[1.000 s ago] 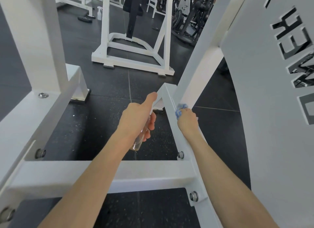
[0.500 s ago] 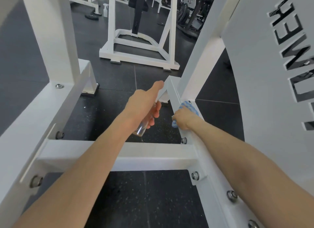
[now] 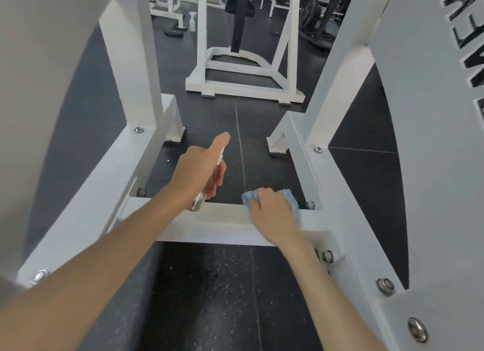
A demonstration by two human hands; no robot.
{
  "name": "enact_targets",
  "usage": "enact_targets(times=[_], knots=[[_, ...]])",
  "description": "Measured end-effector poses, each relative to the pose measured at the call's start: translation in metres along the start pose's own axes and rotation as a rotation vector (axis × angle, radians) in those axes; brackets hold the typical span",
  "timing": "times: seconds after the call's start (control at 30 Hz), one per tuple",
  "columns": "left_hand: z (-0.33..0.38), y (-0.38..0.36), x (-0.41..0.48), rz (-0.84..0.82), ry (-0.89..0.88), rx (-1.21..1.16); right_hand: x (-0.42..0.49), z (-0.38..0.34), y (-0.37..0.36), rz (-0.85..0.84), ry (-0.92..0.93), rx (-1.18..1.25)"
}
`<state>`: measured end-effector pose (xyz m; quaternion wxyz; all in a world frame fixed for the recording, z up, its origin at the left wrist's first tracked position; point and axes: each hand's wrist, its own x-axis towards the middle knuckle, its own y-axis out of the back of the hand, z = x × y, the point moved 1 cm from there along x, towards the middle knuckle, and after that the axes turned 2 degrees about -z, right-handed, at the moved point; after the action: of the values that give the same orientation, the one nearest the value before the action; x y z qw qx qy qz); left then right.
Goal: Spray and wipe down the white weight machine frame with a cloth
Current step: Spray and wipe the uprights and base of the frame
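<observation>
Our left hand (image 3: 201,167) grips a small clear spray bottle (image 3: 198,203). The fingers are curled around its body and the first finger is stretched along the top, so we judge the nozzle can be pressed at once. This hand hangs just above the left half of the white crossbar (image 3: 209,226), and the bottom of the bottle is over the far edge of the bar.

Our right hand (image 3: 272,214) lies on the right half of the crossbar and holds a blue cloth (image 3: 291,198) pressed down on its top surface. The fingers are bent over the cloth, which shows on both sides of the hand. We think it is bunched under the palm so that the pressure reaches the metal.

The crossbar belongs to the white weight machine frame (image 3: 337,94), which meets it at both ends. One bolt (image 3: 311,205) sits just beside the cloth, at the right end of the crossbar.

We judge that the step in hand is wiping the crossbar, with the bottle kept near for more spray. We cannot tell whether the bar is wet. Far beyond the crossbar, a second spray bottle (image 3: 192,22) stands on the dark floor (image 3: 209,298).
</observation>
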<state>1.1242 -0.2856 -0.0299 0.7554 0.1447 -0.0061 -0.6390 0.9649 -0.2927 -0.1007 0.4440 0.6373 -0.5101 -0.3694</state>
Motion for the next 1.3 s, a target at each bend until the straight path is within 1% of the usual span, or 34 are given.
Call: enact_targets(times=[0.1, 0.17, 0.2, 0.23, 0.27, 0.3, 0.37, 0.4, 0.43, 0.47, 0.53, 0.63, 0.67, 0.73, 0.8, 0.83, 0.87, 0.9, 0.93, 0.97, 1.0, 1.07, 1.13, 1.23, 1.3], knots=[[0.003, 0.014, -0.002, 0.088, 0.040, -0.035, 0.007, -0.063, -0.037, -0.050, 0.317, 0.015], [0.006, 0.025, -0.005, 0.141, 0.025, -0.035, 0.004, -0.074, -0.046, 0.002, 0.427, 0.014], [0.007, 0.029, -0.006, 0.152, 0.015, -0.025, 0.003, -0.063, -0.043, 0.086, 0.444, 0.005], [0.007, 0.033, -0.009, 0.151, 0.015, -0.021, 0.001, -0.041, -0.039, 0.195, 0.421, -0.021], [0.006, 0.037, -0.011, 0.140, 0.020, -0.024, -0.001, -0.013, -0.034, 0.305, 0.359, -0.072], [0.004, 0.039, -0.012, 0.121, 0.029, -0.027, -0.004, 0.017, -0.027, 0.366, 0.233, -0.132], [-0.003, 0.041, -0.014, 0.093, 0.043, -0.031, -0.012, 0.054, -0.015, 0.367, -0.026, -0.111], [-0.007, 0.041, -0.013, 0.084, 0.045, -0.037, -0.011, 0.056, -0.016, 0.355, -0.117, -0.088], [-0.010, 0.040, -0.013, 0.074, 0.052, -0.047, -0.008, 0.045, -0.019, 0.337, -0.140, -0.105], [-0.012, 0.039, -0.013, 0.064, 0.058, -0.060, -0.006, 0.026, -0.028, 0.323, -0.100, -0.120], [-0.014, 0.040, -0.014, 0.074, 0.051, -0.056, -0.003, -0.029, -0.046, 0.244, 0.072, -0.100], [-0.014, 0.049, -0.016, 0.150, 0.006, 0.053, -0.007, -0.109, -0.063, 0.094, 0.309, -0.009], [-0.014, 0.052, -0.015, 0.185, 0.000, 0.071, -0.010, -0.123, -0.066, 0.044, 0.370, -0.019], [-0.015, 0.065, -0.014, 0.261, 0.009, 0.070, -0.007, -0.135, -0.072, 0.024, 0.510, -0.046], [-0.017, 0.077, -0.013, 0.312, 0.018, 0.075, 0.000, -0.132, -0.073, 0.030, 0.594, 0.061], [-0.018, 0.081, -0.013, 0.322, 0.024, 0.081, 0.003, -0.131, -0.071, 0.021, 0.589, 0.150], [-0.020, 0.083, -0.015, 0.325, 0.034, 0.081, 0.007, -0.131, -0.067, -0.013, 0.546, 0.254], [-0.022, 0.084, -0.015, 0.328, 0.046, 0.072, 0.009, -0.132, -0.060, -0.088, 0.454, 0.422], [-0.024, 0.083, -0.016, 0.318, 0.054, 0.063, 0.008, -0.136, -0.051, -0.190, 0.356, 0.664], [-0.025, 0.082, -0.015, 0.311, 0.056, 0.051, 0.008, -0.139, -0.045, -0.291, 0.305, 0.864], [-0.024, 0.082, -0.015, 0.310, 0.048, 0.035, 0.008, -0.140, -0.041, -0.351, 0.291, 0.997], [-0.023, 0.084, -0.014, 0.327, 0.033, 0.005, 0.007, -0.137, -0.038, -0.386, 0.356, 1.026], [-0.024, 0.087, -0.013, 0.326, 0.037, -0.014, 0.004, -0.132, -0.034, -0.366, 0.399, 1.030], [-0.028, 0.083, -0.014, 0.294, 0.071, 0.015, 0.008, -0.128, -0.027, -0.280, 0.448, 1.069], [-0.029, 0.077, -0.014, 0.270, 0.078, -0.019, 0.010, -0.129, -0.022, -0.258, 0.504, 1.063]])
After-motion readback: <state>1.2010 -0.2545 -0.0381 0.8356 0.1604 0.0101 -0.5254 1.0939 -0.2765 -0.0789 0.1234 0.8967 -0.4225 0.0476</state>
